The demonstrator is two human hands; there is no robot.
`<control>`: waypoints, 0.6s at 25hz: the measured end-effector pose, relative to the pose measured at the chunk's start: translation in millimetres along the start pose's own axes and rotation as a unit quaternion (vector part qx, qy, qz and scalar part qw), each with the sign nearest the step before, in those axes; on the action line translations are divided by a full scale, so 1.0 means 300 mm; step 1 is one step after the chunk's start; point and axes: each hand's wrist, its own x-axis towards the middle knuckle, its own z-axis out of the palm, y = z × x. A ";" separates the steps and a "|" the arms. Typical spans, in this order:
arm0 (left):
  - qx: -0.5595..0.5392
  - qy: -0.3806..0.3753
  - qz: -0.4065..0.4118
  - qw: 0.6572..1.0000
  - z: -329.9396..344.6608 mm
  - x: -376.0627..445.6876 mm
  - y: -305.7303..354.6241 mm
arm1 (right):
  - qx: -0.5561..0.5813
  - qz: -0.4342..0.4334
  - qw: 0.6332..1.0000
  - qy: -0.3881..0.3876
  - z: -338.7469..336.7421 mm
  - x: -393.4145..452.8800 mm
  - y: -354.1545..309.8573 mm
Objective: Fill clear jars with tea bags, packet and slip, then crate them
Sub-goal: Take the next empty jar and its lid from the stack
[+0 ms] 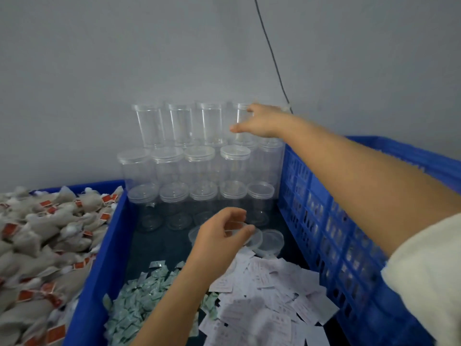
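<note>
Clear jars are stacked in three rows against the wall at the far end of the blue tray (104,250). The top row stands open, the lower rows (234,168) are lidded. My right hand (262,119) reaches to the rightmost open jar (241,118) of the top row, thumb and fingers curled round it near the rim. My left hand (219,236) hovers low in the tray and pinches a clear lid (253,242). Tea bags (37,233) with red tags fill the bin at left. Green-white packets (139,295) and white slips (272,290) lie in heaps on the tray floor.
A tall blue slatted crate (324,208) stands along the right side, under my right forearm. Another loose lid (273,242) lies beside the one I hold. A dark cable (272,53) hangs down the grey wall behind the jars.
</note>
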 end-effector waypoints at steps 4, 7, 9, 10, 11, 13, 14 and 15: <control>-0.031 0.032 -0.021 0.999 -0.055 0.029 -0.014 | -0.001 0.042 0.999 -0.012 0.246 0.111 -0.003; -0.040 0.048 -0.020 0.998 -0.094 0.031 -0.033 | 0.010 0.074 0.997 -0.005 0.326 0.160 0.033; -0.041 0.054 -0.024 0.997 -0.112 0.032 -0.053 | 0.023 0.081 0.996 0.001 0.349 0.180 0.052; -0.039 0.053 -0.028 0.997 -0.114 0.032 -0.060 | 0.024 0.081 0.996 0.000 0.357 0.186 0.057; -0.035 0.050 -0.031 0.998 -0.113 0.032 -0.065 | 0.022 0.079 0.997 0.001 0.361 0.189 0.061; -0.026 0.045 -0.034 0.998 -0.104 0.029 -0.070 | 0.021 0.075 0.997 0.010 0.373 0.192 0.063; -0.023 0.043 -0.037 0.998 -0.101 0.026 -0.072 | 0.024 0.075 0.997 0.016 0.378 0.195 0.062; -0.020 0.042 -0.040 0.998 -0.099 0.022 -0.075 | 0.030 0.079 0.996 0.018 0.383 0.197 0.060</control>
